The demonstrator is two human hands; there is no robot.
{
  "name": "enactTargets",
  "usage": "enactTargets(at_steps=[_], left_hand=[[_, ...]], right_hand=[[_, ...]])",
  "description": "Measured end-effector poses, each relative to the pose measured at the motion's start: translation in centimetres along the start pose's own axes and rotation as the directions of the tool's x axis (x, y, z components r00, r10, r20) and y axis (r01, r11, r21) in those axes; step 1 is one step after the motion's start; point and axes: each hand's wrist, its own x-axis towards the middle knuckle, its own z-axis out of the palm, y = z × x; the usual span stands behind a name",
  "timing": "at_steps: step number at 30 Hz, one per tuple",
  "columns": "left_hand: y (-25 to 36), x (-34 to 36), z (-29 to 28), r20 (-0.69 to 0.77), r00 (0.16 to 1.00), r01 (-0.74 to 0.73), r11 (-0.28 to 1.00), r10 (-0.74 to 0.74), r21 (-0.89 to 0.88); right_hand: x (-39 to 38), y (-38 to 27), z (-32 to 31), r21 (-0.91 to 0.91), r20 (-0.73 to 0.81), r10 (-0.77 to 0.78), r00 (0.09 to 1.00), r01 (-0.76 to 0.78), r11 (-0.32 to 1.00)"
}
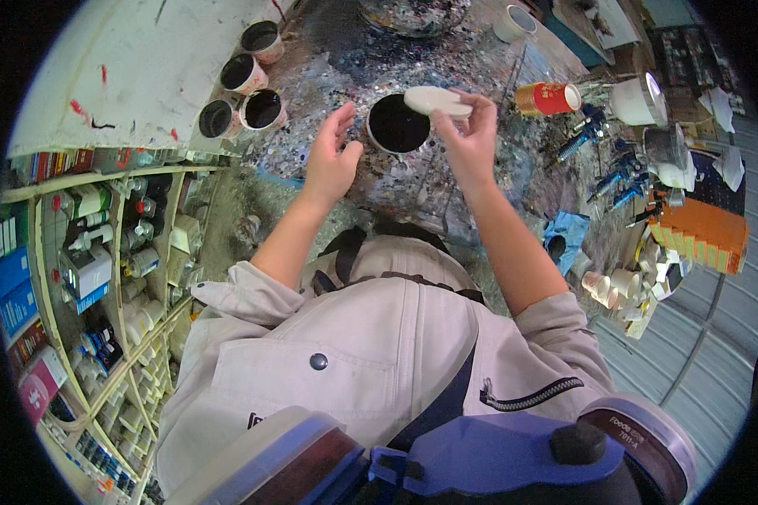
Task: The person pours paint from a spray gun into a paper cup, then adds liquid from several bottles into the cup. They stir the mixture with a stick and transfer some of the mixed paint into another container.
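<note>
- Fingers (pixel 483 105) of the right hand (pixel 470 139) pinch a white disc (pixel 432 100) at its right end, the thumb set against its near side.
- White and lid-like, the disc is held at a tilt over the upper right part of the round container (pixel 387 151), hiding some of its mouth; whether the two touch, I cannot tell.
- On the other side of the container, the left hand (pixel 334 160) holds nothing. Its fingers are loosely curved and lie close together, with the thumb apart from them, just beside the container's left rim.
- Dark, nearly black contents show inside the container (too dark to make out any texture), which stands upright on the spattered surface (pixel 324 80).
- Four cups (pixel 253 82) with dark contents cluster at the upper left, beyond the left hand and near a pale panel (pixel 152 67).
- Right of the right hand lies a red stack of cups (pixel 547 98) on its side, near a larger white tub (pixel 632 101).
- Several blue tools (pixel 581 141) rest below that tub, and orange boxes (pixel 695 231) stand farther to the right.
- Well-filled shelves (pixel 147 332) run down the left side.
- Both forearms come from a beige jacket (pixel 354 328), with a blue mask (pixel 497 459) below.
</note>
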Motion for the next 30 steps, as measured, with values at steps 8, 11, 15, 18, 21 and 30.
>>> enactTargets(at_steps=[8, 11, 15, 18, 21, 30], left_hand=[[1.1, -0.9, 3.2, 0.019, 1.000, 0.017, 0.963, -0.012, -0.269], [1.5, -0.5, 3.0, 0.018, 0.999, 0.044, 0.987, -0.041, -0.156], [4.0, 0.5, 2.0, 0.099, 0.865, -0.455, 0.685, 0.493, 0.568], [7.2, 3.2, 1.4, 0.512, 0.647, -0.745, 0.326, 0.566, 0.581], [9.2, 5.5, 2.2, 0.771, 0.491, -0.868, 0.152, 0.405, 0.472], [8.3, 5.9, 3.3, 0.851, 0.517, -0.855, 0.022, 0.094, 0.517]], right_hand=[[-1.6, -1.3, 1.1, -0.550, 0.373, -0.381, 0.846, 0.533, 0.643], [-1.6, -1.9, 1.3, -0.594, 0.396, -0.356, 0.846, 0.532, 0.604], [-1.7, -2.0, 0.7, -0.592, 0.430, -0.342, 0.836, 0.547, 0.593], [-2.1, -1.2, -0.6, -0.519, 0.417, -0.334, 0.845, 0.523, 0.676], [-3.1, 0.2, -2.0, -0.446, 0.377, -0.266, 0.887, 0.425, 0.788], [-4.5, 3.1, -1.8, 0.051, 0.336, 0.510, 0.792, -0.556, 0.829]])
